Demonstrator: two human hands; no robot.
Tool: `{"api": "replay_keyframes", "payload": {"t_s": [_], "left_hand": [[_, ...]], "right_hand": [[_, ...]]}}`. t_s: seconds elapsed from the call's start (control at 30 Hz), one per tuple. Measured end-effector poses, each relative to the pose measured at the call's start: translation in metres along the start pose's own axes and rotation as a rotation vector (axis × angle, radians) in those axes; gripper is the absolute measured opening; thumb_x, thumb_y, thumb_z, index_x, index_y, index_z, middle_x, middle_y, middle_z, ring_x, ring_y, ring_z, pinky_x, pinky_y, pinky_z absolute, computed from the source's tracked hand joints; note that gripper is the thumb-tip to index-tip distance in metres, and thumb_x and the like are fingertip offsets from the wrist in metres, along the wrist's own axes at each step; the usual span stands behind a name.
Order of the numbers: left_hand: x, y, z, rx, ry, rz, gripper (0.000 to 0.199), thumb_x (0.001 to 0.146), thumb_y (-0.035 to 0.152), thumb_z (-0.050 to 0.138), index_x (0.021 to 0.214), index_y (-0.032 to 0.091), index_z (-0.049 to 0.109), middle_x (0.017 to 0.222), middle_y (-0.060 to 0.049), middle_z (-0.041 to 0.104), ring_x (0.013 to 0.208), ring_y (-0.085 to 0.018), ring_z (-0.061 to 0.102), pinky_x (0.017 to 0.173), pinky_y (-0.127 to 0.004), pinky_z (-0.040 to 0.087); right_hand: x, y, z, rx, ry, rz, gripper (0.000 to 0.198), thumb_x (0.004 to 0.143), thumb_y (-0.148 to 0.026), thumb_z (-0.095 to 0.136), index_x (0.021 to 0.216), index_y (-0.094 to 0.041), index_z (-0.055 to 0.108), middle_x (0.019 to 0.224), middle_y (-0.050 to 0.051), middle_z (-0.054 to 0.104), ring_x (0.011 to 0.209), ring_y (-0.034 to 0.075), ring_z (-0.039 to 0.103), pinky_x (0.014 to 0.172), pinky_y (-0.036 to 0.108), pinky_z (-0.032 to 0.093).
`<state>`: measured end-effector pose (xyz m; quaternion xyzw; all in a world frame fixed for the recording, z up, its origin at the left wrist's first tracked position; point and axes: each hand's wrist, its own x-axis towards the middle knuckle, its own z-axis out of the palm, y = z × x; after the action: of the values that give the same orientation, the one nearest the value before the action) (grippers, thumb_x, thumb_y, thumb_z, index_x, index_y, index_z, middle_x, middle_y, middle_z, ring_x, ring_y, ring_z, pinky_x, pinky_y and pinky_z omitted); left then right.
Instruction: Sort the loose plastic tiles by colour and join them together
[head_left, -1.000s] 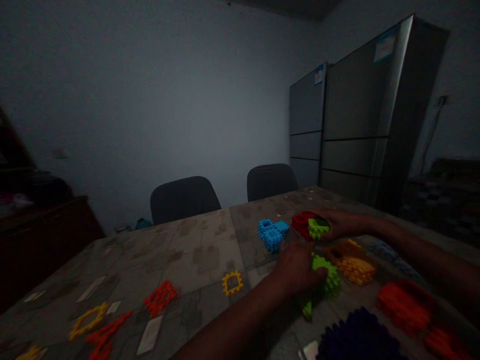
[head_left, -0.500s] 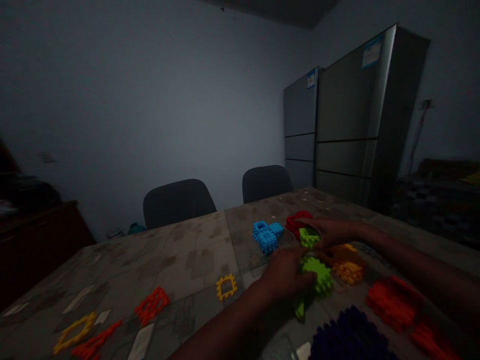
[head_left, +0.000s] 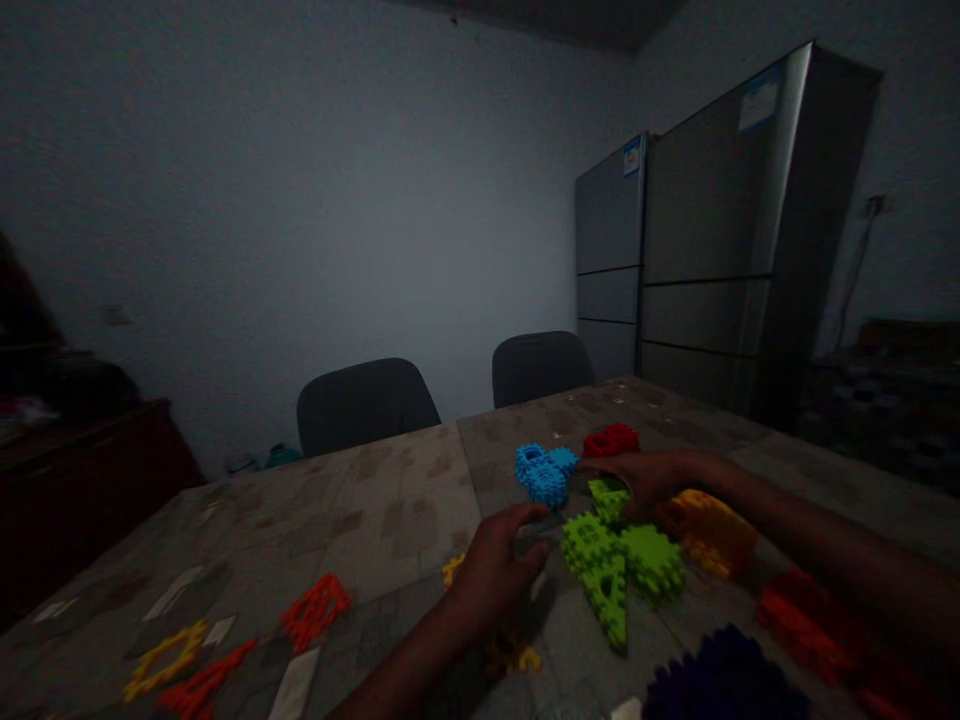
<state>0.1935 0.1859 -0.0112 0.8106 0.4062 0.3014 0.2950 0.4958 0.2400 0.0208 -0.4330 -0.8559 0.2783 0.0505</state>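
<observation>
My left hand [head_left: 499,555] hovers left of the green toothed building pieces. Its thumb and fingers are apart and hold nothing. My right hand [head_left: 649,478] curls around a small green piece [head_left: 606,498] at the back of the green cluster, fingers on its far side and thumb near its right edge. Below lie a green square piece [head_left: 589,540], a green toothed block [head_left: 654,562] and a green triangle [head_left: 609,600]. Blue pieces [head_left: 546,478] stand beyond my hands, with a red pile [head_left: 611,440] behind my right hand.
Orange-yellow pieces [head_left: 712,535] lie under my right forearm. Red-orange pieces [head_left: 802,625] and a dark purple pile [head_left: 724,680] are nearer. A yellow frame [head_left: 165,660] and orange pieces [head_left: 315,610] lie at left. Chairs [head_left: 367,405] and a fridge [head_left: 701,220] stand beyond the table [head_left: 397,485].
My left hand has let go of the green pieces and drawn back left, uncovering the square and triangle. My right hand has come nearer with the small green piece.
</observation>
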Motion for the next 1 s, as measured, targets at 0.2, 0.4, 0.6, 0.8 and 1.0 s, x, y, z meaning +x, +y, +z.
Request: {"api": "replay_keyframes", "payload": {"t_s": [0.2, 0.4, 0.6, 0.8, 1.0], "left_hand": [[-0.002, 0.006, 0.006, -0.031, -0.015, -0.011, 0.046, 0.079, 0.017, 0.063, 0.124, 0.018, 0.071, 0.132, -0.01, 0.072, 0.125, -0.03, 0.064, 0.111, -0.043, 0.045], [0.001, 0.003, 0.016, -0.042, -0.045, -0.009, 0.044, 0.079, 0.017, 0.064, 0.123, 0.017, 0.072, 0.13, -0.011, 0.073, 0.124, -0.03, 0.064, 0.11, -0.042, 0.046], [0.005, 0.003, 0.021, -0.055, -0.062, -0.013, 0.043, 0.078, 0.012, 0.064, 0.12, 0.019, 0.073, 0.13, -0.009, 0.073, 0.122, -0.027, 0.066, 0.109, -0.039, 0.047], [0.03, 0.008, 0.023, -0.034, -0.094, 0.008, 0.039, 0.082, 0.012, 0.057, 0.118, 0.017, 0.072, 0.125, -0.008, 0.075, 0.118, -0.026, 0.068, 0.102, -0.036, 0.051], [0.066, 0.023, 0.028, 0.037, -0.212, 0.095, 0.038, 0.08, 0.015, 0.066, 0.118, 0.019, 0.069, 0.116, -0.005, 0.075, 0.105, -0.024, 0.069, 0.096, -0.034, 0.052]], "right_hand": [[-0.006, -0.002, -0.009, 0.05, -0.067, 0.051, 0.092, 0.065, -0.032, 0.075, 0.151, -0.02, 0.047, 0.139, 0.009, 0.063, 0.124, 0.032, 0.06, 0.101, 0.041, 0.05], [-0.005, 0.002, -0.011, 0.039, -0.087, 0.036, 0.053, 0.08, -0.032, 0.073, 0.131, -0.019, 0.063, 0.121, 0.007, 0.069, 0.107, 0.027, 0.066, 0.092, 0.043, 0.054], [0.001, 0.009, -0.004, 0.001, -0.094, 0.016, 0.031, 0.094, -0.039, 0.069, 0.116, -0.018, 0.065, 0.109, 0.004, 0.068, 0.095, 0.021, 0.066, 0.084, 0.042, 0.056], [0.0, 0.01, -0.003, 0.017, -0.092, -0.008, 0.03, 0.094, -0.037, 0.07, 0.116, -0.017, 0.066, 0.111, 0.005, 0.068, 0.096, 0.021, 0.067, 0.085, 0.042, 0.056], [-0.001, 0.013, -0.001, 0.03, -0.036, -0.022, 0.036, 0.09, -0.036, 0.072, 0.12, -0.018, 0.063, 0.106, 0.004, 0.066, 0.092, 0.021, 0.065, 0.082, 0.041, 0.055]]}}
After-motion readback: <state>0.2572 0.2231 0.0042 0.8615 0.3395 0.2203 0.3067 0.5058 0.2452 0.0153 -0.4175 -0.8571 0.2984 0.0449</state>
